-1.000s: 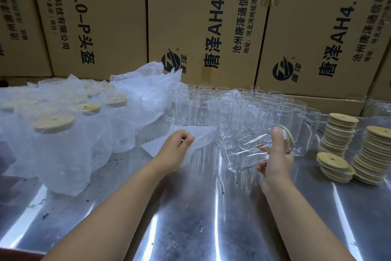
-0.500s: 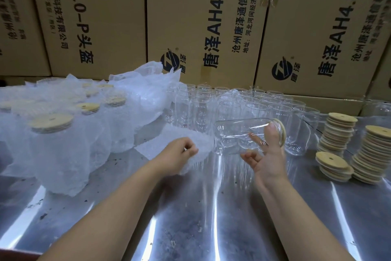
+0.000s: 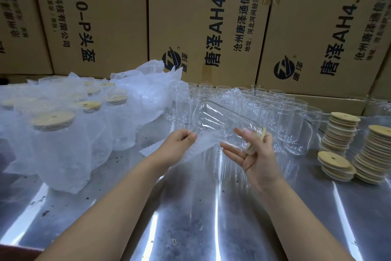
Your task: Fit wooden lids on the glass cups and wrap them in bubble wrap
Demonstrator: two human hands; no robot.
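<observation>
Bubble wrap [image 3: 204,147] is being pinched by the left hand [image 3: 179,144], spreading just beneath the glass cup [image 3: 220,120]. Right hand [image 3: 257,158] is gripping its lidded end, laying it sideways, evidently for rolling.

Both bare forearms reach in from 6 o'clock. The left hand [image 3: 179,141] is curled, pinching the bubble wrap [image 3: 204,147]. At its 3 o'clock, the right hand [image 3: 257,156] lies palm-up with fingers spread, thumb and forefinger gripping the cup [image 3: 213,119].
</observation>
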